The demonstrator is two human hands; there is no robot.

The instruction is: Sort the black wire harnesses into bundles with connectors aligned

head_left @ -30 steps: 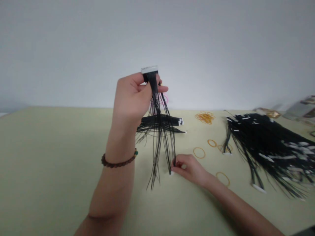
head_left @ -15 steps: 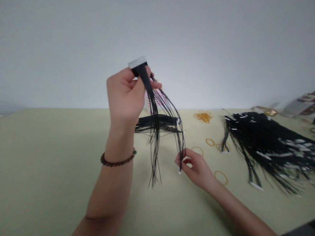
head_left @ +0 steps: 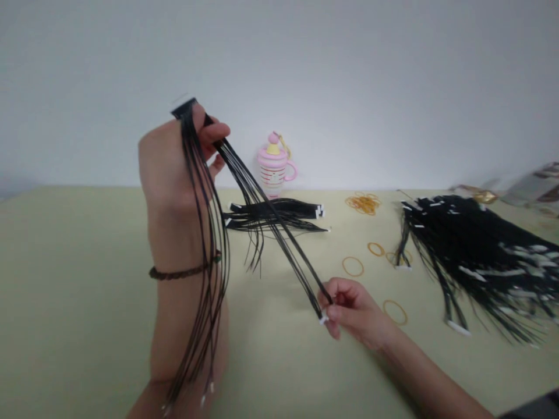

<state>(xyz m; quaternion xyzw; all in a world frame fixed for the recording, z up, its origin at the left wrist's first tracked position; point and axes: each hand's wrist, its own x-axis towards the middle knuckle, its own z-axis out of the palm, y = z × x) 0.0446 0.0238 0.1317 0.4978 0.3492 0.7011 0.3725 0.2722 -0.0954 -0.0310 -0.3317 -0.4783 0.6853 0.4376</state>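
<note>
Raised above the table, my left hand [head_left: 183, 151] is closed on the connector end of a black wire harness [head_left: 257, 186]. Some of its wires hang loose down in front of my left forearm. The others run slantwise to my right hand [head_left: 353, 308], which pinches them near their lower end, beside a small white connector [head_left: 323, 319]. This slanting part is pulled nearly straight. The connector at the top is blurred and partly covered by my left fingers.
Behind lie bundled black harnesses [head_left: 279, 209] and a pink-lidded cup [head_left: 273, 166]. A heap of rubber bands [head_left: 363, 203] and single rubber bands [head_left: 353, 266] lie right of centre. Farther right is a large pile of black harnesses [head_left: 467, 238]; a shiny bag [head_left: 530, 186] stands behind it.
My left hand has moved left and turned, taking the harness top with it. The wires between my hands have gone from drooping to nearly straight. My right hand has shifted slightly downward.
</note>
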